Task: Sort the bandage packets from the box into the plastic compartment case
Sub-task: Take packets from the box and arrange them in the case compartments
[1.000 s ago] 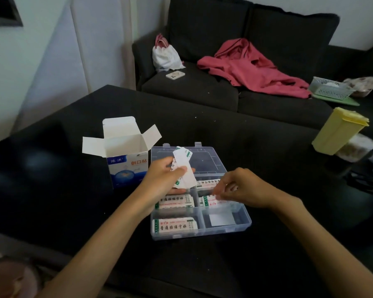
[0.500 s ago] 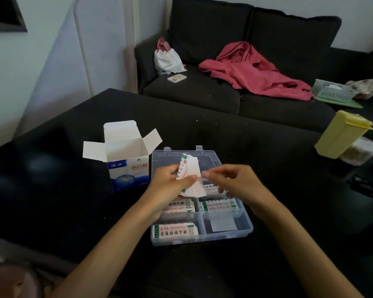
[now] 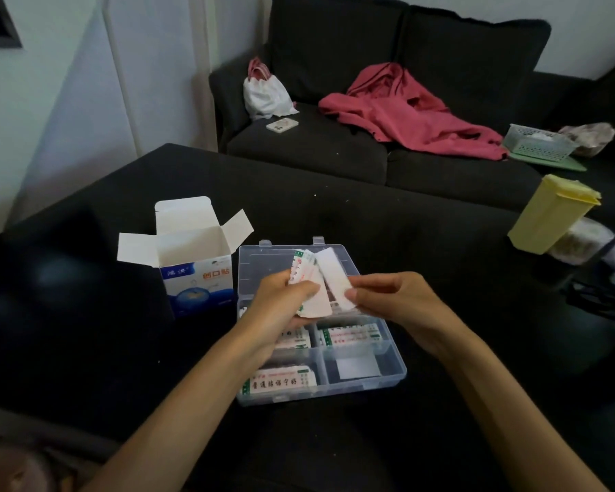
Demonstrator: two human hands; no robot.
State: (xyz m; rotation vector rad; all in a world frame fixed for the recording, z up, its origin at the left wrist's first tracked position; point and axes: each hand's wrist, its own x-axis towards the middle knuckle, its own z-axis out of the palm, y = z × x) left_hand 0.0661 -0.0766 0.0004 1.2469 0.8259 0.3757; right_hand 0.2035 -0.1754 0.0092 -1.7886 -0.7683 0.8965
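Note:
A clear plastic compartment case lies open on the black table, with bandage packets in several compartments. Above it my left hand grips a small stack of bandage packets, fanned upward. My right hand pinches the lower end of one white packet that stands beside the stack, touching or just apart from it. The blue and white bandage box stands open to the left of the case.
A yellow lidded container leans at the table's right edge beside a bag. Behind the table is a dark sofa with a red garment, a white bag, a phone and a small basket.
My right hand rose from the case's compartments to the stack in my left hand and took hold of one white packet, drawing it to the right.

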